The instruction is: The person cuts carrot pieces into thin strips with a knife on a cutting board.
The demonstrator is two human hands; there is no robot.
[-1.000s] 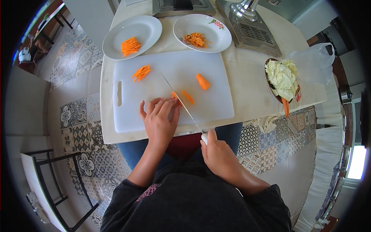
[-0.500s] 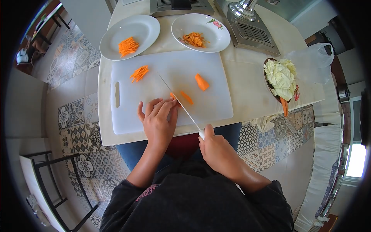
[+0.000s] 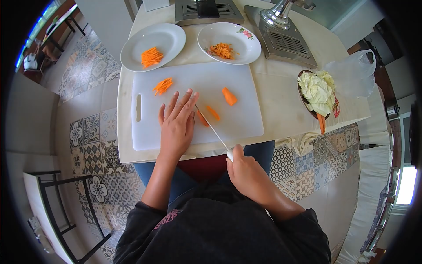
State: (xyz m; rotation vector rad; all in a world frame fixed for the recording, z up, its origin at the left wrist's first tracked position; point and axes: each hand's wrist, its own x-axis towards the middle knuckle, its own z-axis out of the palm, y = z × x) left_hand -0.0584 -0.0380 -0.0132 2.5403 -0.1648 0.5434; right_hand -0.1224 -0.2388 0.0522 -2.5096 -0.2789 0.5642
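Note:
My right hand [image 3: 246, 169] is closed around the white handle of a kitchen knife [image 3: 214, 130], whose blade slants up and left over the white cutting board [image 3: 237, 123]. Fingers stretched out, my left hand [image 3: 177, 121] is over the board, its fingertips by the far end of the blade; the knife's tip is hidden there. One carrot slice [image 3: 202, 118] lies along the blade's left side, another carrot slice [image 3: 212, 112] on its right. Farther right sits a thick carrot piece [image 3: 229, 96]. A small pile of carrot strips [image 3: 163, 86] lies beyond my left fingers.
Behind the board stand a white plate [image 3: 173, 37] with carrot strips and a flowered plate [image 3: 252, 44] holding peelings. A metal dispenser base [image 3: 290, 44] is at the back right. Cut cabbage [image 3: 317, 92] fills a dark bowl beside a plastic bag [image 3: 358, 72].
My left hand has lifted off the carrot slice by the blade and reached forward, its fingers straightening toward the knife's far end. My right hand keeps its hold on the knife.

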